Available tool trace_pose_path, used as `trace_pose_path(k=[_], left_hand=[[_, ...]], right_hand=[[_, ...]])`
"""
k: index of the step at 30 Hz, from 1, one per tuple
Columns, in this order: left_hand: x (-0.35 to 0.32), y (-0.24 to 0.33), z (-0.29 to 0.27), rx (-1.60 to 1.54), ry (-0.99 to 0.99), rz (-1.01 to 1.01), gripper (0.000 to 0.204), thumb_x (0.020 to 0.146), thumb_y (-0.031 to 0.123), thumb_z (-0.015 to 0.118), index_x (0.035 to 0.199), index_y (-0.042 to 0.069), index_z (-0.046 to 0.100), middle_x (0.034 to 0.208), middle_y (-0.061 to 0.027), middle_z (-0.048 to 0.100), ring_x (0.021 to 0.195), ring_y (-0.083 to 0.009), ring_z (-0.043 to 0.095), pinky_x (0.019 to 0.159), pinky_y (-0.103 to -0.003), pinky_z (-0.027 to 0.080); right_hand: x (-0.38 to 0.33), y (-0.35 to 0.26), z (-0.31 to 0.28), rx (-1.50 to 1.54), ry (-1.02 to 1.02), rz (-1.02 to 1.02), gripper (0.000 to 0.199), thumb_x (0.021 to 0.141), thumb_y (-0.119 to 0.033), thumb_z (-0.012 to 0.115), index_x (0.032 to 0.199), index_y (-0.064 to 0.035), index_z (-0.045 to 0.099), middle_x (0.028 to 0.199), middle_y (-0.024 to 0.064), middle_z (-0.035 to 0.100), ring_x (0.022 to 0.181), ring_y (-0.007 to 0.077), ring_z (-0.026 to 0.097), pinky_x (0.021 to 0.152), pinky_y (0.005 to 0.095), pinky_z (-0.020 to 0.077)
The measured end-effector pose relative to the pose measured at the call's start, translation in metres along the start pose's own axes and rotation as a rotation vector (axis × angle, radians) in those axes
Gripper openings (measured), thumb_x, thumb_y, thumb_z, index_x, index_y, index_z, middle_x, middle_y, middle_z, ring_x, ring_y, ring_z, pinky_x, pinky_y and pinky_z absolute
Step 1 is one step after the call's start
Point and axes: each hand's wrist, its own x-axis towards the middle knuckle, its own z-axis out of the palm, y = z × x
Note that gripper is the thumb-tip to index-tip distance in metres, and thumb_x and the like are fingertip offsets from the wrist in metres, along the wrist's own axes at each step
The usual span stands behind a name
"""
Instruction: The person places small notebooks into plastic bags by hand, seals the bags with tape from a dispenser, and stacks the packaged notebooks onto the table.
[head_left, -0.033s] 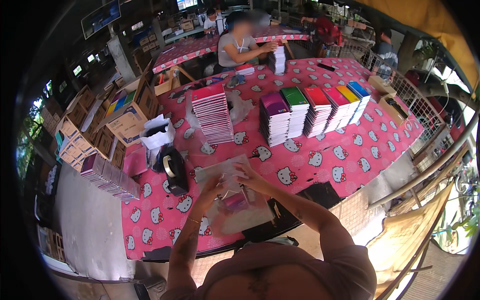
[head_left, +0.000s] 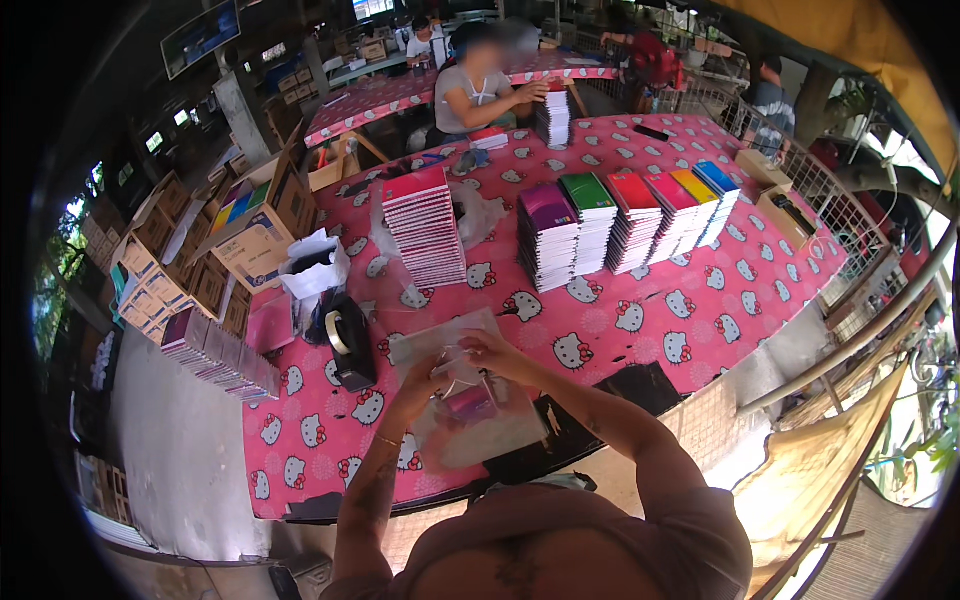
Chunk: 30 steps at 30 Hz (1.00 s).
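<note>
A purple notebook (head_left: 470, 405) in clear plastic wrap (head_left: 462, 374) lies in front of me, on a pale flat board (head_left: 510, 440). At its far left end my left hand (head_left: 425, 374) is closed, with its fingers pinching the wrap. My right hand (head_left: 487, 352) bends over the far end of the wrap, fingertips together on the plastic and close to the left hand. Exactly how much plastic each hand grips is partly hidden by the fingers. A black tape dispenser (head_left: 350, 350) with a roll of tape stands left of the board.
A tall stack of red notebooks (head_left: 425, 230) stands beyond my hands. Purple (head_left: 549, 240), green, red, pink, yellow and blue stacks stand to the right. Cartons (head_left: 260, 225) and more notebooks (head_left: 215, 355) line the left edge. A co-worker (head_left: 475, 95) handles another stack across the table.
My right hand has come slightly nearer and to the left, its fingers drawn in on the plastic. My left hand stays almost in place. The co-worker's hand on the far stack has shifted slightly.
</note>
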Motion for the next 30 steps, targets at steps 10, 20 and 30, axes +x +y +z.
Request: trace_pose_path(k=[10, 20, 30], left_hand=[[-0.036, 0.049, 0.035, 0.984, 0.148, 0.575, 0.043, 0.090, 0.019, 0.071, 0.128, 0.002, 0.063, 0.098, -0.0026, 0.066, 0.082, -0.0151, 0.058, 0.081, -0.034, 0.049], [-0.046, 0.067, 0.043, 1.078, 0.123, 0.462, 0.021, 0.081, 0.016, 0.076, 0.099, 0.007, 0.072, 0.104, -0.0116, 0.072, 0.092, -0.0285, 0.067, 0.084, -0.041, 0.052], [-0.012, 0.063, 0.037, 1.050, 0.178, 0.207, 0.040, 0.077, 0.027, 0.082, 0.106, 0.005, 0.065, 0.082, -0.0136, 0.071, 0.072, -0.0294, 0.070, 0.068, -0.037, 0.055]], right_hand=[[-0.023, -0.056, -0.014, -0.703, -0.179, -0.552, 0.047, 0.084, -0.025, 0.077, 0.126, -0.0092, 0.064, 0.123, 0.0082, 0.063, 0.117, 0.0291, 0.057, 0.100, 0.0419, 0.0456], [-0.028, -0.051, 0.002, -0.745, -0.168, -0.467, 0.018, 0.084, -0.018, 0.073, 0.098, -0.0097, 0.066, 0.098, 0.0082, 0.066, 0.100, 0.0318, 0.061, 0.087, 0.0434, 0.0485], [-0.012, -0.053, 0.009, -0.924, 0.015, -0.403, 0.036, 0.083, -0.026, 0.073, 0.113, -0.0095, 0.062, 0.108, 0.0161, 0.064, 0.104, 0.0343, 0.063, 0.091, 0.0453, 0.0489]])
